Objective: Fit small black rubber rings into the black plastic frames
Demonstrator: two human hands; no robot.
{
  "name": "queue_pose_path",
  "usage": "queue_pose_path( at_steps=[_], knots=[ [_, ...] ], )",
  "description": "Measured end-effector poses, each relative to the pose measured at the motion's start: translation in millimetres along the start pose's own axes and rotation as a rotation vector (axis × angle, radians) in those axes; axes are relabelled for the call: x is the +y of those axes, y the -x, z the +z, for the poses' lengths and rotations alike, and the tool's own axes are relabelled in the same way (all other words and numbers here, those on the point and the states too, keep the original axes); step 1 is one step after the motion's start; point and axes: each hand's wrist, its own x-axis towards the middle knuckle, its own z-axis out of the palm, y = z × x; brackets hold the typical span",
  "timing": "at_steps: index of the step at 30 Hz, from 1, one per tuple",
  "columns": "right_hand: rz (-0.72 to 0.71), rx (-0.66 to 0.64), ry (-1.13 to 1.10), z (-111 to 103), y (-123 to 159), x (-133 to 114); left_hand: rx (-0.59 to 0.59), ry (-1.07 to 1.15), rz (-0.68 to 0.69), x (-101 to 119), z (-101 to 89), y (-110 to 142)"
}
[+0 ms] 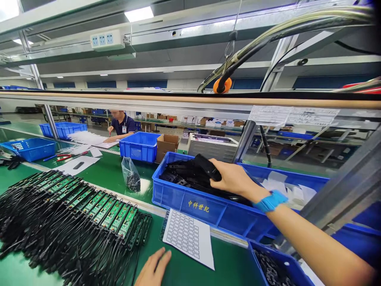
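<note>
My right hand (230,176) is closed around a black plastic case part (205,166) above the long blue bin (183,198). More dark plastic pieces (175,169) are heaped in that bin under the hand. A blue band circles the right wrist. Low in the view, my left hand (153,268) lies by the green tabletop with its fingers stretched out, holding nothing; part of it is cut off by the lower edge. Just right of the left hand is a white sheet of printed rectangles (187,236). Left of it are rows of green circuit boards (110,214) in black frames with black cables.
A clear bag of small dark parts (131,176) stands behind the boards. At lower right is a blue tray of small black pieces (272,266). A metal post (336,198) rises beside my right arm. Across the bench, a co-worker (123,125) sits near white sheets.
</note>
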Motion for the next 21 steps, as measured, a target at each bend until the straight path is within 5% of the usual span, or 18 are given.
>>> queue_pose_path(
  at_steps=[3,6,10,13,17,21],
  knots=[
    [-0.127,-0.024,-0.041,3.9,50.0,-57.2,0.070,0.450,-0.088,14.5,-12.4,-1.1],
    [-0.298,-0.111,-0.074,38.6,114.5,-121.8,0.081,0.832,-0.201,39.8,-27.2,-2.8],
    [-0.346,-0.068,-0.090,95.3,178.8,-179.7,-0.051,0.775,-0.313,58.6,-38.3,1.2],
    [-0.376,0.000,-0.103,118.6,200.6,-186.8,-0.161,0.495,-0.409,61.5,-44.3,8.8],
    [-0.477,0.149,-0.026,132.6,224.9,-165.1,-0.168,0.189,-0.432,59.5,-54.0,17.7],
    [-0.485,0.162,-0.051,140.7,258.6,-135.2,-0.151,0.365,-0.509,51.7,-63.6,23.2]
  ],
)
